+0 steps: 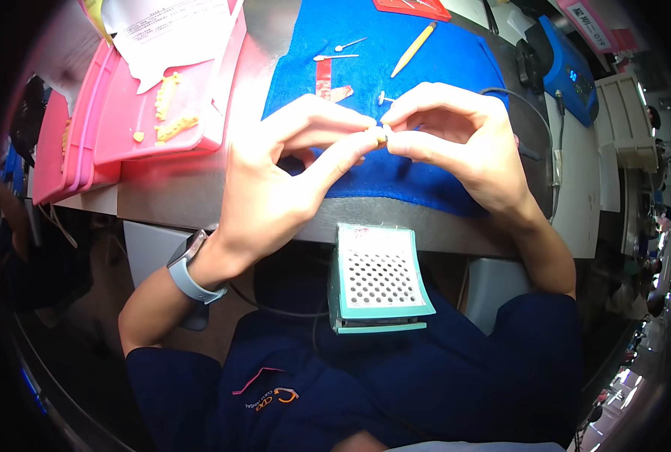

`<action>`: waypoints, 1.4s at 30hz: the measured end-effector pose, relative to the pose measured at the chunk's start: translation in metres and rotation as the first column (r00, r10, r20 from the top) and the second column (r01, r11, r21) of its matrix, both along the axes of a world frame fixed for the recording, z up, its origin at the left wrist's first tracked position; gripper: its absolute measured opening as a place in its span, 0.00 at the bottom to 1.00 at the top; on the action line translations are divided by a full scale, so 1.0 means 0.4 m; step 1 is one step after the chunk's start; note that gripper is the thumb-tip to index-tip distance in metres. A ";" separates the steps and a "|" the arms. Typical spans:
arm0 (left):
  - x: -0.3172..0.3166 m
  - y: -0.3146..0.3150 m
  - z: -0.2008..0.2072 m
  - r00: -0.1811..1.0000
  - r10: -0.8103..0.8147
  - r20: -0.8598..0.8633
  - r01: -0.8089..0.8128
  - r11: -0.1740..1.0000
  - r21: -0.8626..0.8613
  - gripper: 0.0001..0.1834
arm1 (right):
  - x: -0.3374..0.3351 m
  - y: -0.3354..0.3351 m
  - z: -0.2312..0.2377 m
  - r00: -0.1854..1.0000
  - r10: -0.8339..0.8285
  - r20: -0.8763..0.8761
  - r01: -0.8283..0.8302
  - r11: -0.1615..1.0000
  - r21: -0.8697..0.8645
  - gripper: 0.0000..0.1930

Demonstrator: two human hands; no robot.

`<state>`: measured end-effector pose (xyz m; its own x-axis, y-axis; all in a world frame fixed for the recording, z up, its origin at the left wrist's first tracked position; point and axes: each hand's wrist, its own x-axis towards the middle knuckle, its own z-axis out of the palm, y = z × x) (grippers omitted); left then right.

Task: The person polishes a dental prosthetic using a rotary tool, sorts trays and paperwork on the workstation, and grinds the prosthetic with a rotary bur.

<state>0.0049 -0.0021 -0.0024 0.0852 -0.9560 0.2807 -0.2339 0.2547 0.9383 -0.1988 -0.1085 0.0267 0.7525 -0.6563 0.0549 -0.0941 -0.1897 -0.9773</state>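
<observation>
Both hands meet above a blue cloth (445,64) on the bench. My left hand (271,169) pinches a small yellowish piece (381,138) between thumb and forefinger. Thumb and forefinger of my right hand (467,143) close on the piece's other side. The fingertips cover most of it, so its exact shape is hidden. Just beyond the right fingers, a small disc-headed bur (383,99) lies on the cloth. Two more thin-shanked burs, an upper one (349,45) and a lower one (335,57), lie farther off, near a red strip (323,77).
A yellow pencil-like tool (414,50) and a red tray (418,7) lie at the back. On the left, a pink tray (117,135) holds yellow dental models (176,129) and paper. A perforated-top box (384,279) juts toward me. A blue control unit (569,71) and cable stand right.
</observation>
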 end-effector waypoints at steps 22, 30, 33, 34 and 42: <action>0.000 0.003 -0.008 0.992 -0.098 -0.073 0.097 0.995 -0.010 0.08 | 0.004 0.011 -0.014 0.993 0.011 0.119 -0.002 0.997 -0.076 0.09; -0.007 0.001 -0.003 0.991 -0.092 -0.094 0.091 0.996 -0.006 0.08 | 0.001 0.003 -0.020 0.992 0.021 0.121 0.006 0.976 -0.216 0.08; -0.006 0.002 0.002 0.992 -0.075 -0.102 0.076 0.997 0.009 0.10 | 0.009 0.005 -0.013 0.992 0.036 0.122 -0.005 0.970 -0.243 0.08; -0.006 0.003 0.002 0.992 -0.068 -0.106 0.070 0.997 0.013 0.11 | 0.008 0.006 -0.013 0.992 0.036 0.121 -0.006 0.970 -0.242 0.08; 0.005 0.001 -0.010 0.990 -0.101 -0.098 0.098 0.994 -0.037 0.12 | 0.009 0.009 -0.011 0.996 0.012 0.093 0.009 0.975 -0.224 0.08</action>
<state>0.0069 -0.0018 -0.0065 0.0189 -0.9516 0.3067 -0.1119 0.3028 0.9465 -0.1952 -0.1048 0.0223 0.7381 -0.6184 0.2699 -0.0046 -0.4046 -0.9145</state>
